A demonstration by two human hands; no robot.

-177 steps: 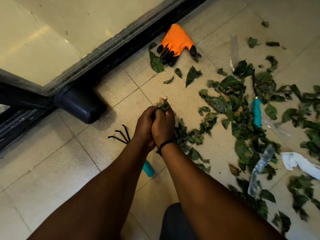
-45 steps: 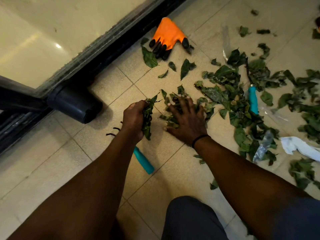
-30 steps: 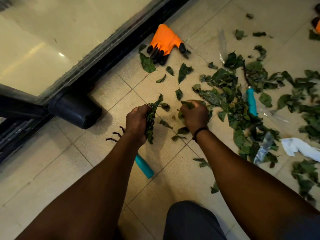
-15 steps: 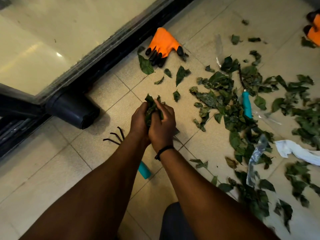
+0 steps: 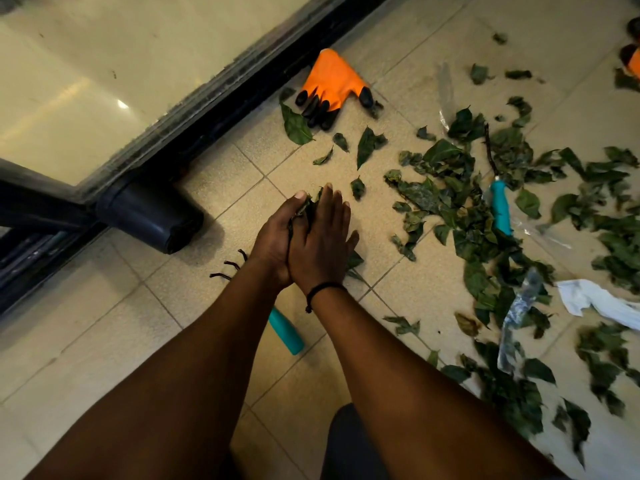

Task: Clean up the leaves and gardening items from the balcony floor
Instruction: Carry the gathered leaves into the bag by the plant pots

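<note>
Left hand (image 5: 273,237) and right hand (image 5: 320,244): palms together, a wad of leaves (image 5: 306,211) pressed between. Orange glove (image 5: 329,81) beyond them; loose leaves (image 5: 460,216) right; rake (image 5: 285,330) under the wrists, on the floor (image 5: 104,323).

A single wide-angle view from the person's head looks steeply down and forward at the beige tiled floor (image 5: 114,327), close enough that both forearms fill the lower frame. The black sliding-door track (image 5: 194,109) crosses the upper left diagonally; straight lines bow near the edges.
</note>
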